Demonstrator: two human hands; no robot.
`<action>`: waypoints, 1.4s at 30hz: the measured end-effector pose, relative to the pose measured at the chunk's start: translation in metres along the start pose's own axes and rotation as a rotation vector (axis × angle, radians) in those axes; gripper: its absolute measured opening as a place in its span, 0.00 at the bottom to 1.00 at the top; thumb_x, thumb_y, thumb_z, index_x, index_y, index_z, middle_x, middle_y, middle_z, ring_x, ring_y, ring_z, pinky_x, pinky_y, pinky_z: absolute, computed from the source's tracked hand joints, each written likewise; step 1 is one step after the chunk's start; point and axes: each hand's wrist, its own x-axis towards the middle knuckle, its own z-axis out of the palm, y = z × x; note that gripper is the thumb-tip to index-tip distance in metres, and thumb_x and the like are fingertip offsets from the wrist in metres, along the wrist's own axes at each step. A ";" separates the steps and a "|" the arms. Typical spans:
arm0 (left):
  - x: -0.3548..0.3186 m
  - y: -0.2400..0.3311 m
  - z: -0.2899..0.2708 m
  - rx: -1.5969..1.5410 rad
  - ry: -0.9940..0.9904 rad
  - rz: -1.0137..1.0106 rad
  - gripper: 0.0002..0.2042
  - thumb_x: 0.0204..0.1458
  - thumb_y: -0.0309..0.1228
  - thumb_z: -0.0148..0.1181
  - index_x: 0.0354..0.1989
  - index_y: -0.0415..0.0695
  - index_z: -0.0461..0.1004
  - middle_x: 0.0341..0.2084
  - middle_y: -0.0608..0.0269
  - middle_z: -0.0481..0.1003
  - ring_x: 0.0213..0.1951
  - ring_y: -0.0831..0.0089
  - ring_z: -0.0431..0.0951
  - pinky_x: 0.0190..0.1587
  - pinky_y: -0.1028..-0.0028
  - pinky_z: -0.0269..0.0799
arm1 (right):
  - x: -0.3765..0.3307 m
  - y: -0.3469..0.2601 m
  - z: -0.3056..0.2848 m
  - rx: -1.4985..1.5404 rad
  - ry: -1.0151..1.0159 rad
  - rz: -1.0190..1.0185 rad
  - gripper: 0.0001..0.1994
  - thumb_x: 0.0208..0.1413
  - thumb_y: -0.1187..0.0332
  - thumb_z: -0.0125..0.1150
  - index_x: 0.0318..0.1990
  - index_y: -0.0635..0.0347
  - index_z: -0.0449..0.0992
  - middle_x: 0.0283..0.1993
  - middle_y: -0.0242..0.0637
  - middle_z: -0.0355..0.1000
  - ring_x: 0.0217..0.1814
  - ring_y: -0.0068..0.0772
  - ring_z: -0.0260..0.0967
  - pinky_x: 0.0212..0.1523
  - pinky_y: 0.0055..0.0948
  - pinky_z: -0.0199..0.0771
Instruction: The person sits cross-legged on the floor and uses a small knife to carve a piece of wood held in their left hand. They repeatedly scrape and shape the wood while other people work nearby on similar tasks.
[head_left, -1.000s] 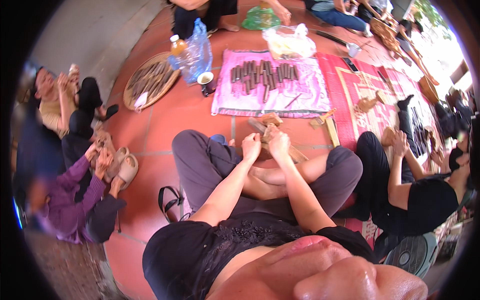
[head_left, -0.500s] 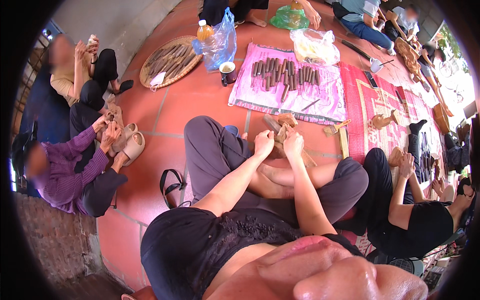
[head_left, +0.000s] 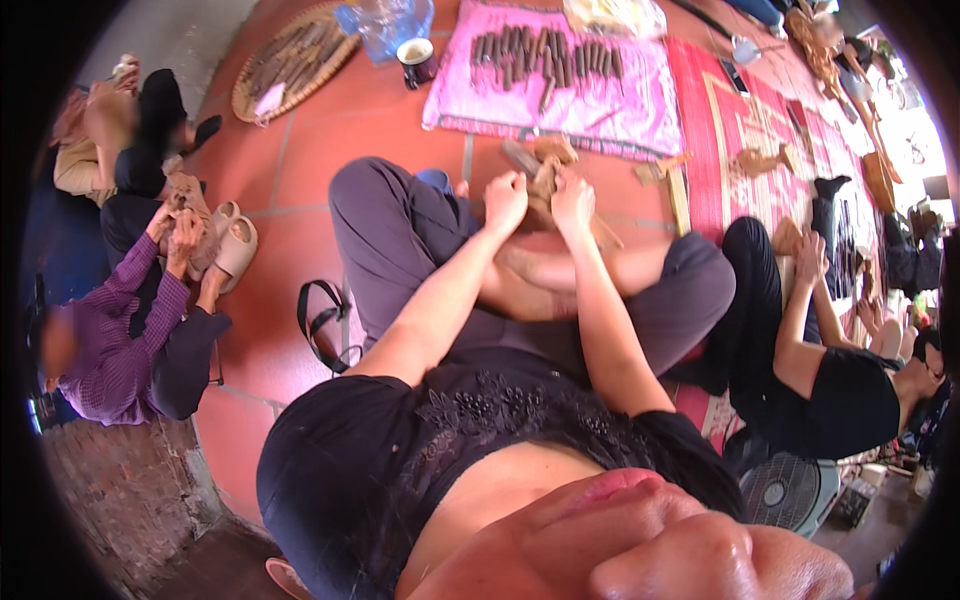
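Hands: left hand (head_left: 506, 190) and right hand (head_left: 572, 193) are both clenched on a brown wooden piece (head_left: 543, 178), held just above the crossed feet.
Change since earlier: the view has tipped down, so the hands and the pink cloth (head_left: 600, 110) sit higher in the head view; the grip on the wooden piece looks the same as before.
Wooden piece: pale brown, rough, irregular, pinched between the two fists; more tan scraps lie just beyond it, toward the cloth.
Pink cloth: soft, rectangular, spread on the red tiled floor (head_left: 320, 140) beyond the hands, with a row of dark short sticks (head_left: 545, 55) on it.
Left of the cloth: a dark mug (head_left: 416, 60), a clear plastic bottle (head_left: 385, 20) and a round woven tray (head_left: 290, 60).
Right of the cloth: a red woven mat (head_left: 740, 120) with wooden bits.
In the way: the person's own chin fills the lower edge.
Others: a seated person in purple (head_left: 110, 340) far left, one in black (head_left: 840, 380) at right beside a fan (head_left: 790, 490).
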 end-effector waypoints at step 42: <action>0.000 0.005 -0.008 0.040 -0.080 -0.012 0.16 0.61 0.39 0.50 0.36 0.43 0.82 0.33 0.45 0.79 0.41 0.45 0.79 0.46 0.54 0.71 | -0.021 -0.012 0.001 -0.001 0.155 -0.322 0.14 0.56 0.74 0.49 0.47 0.59 0.78 0.41 0.49 0.79 0.42 0.52 0.78 0.42 0.47 0.77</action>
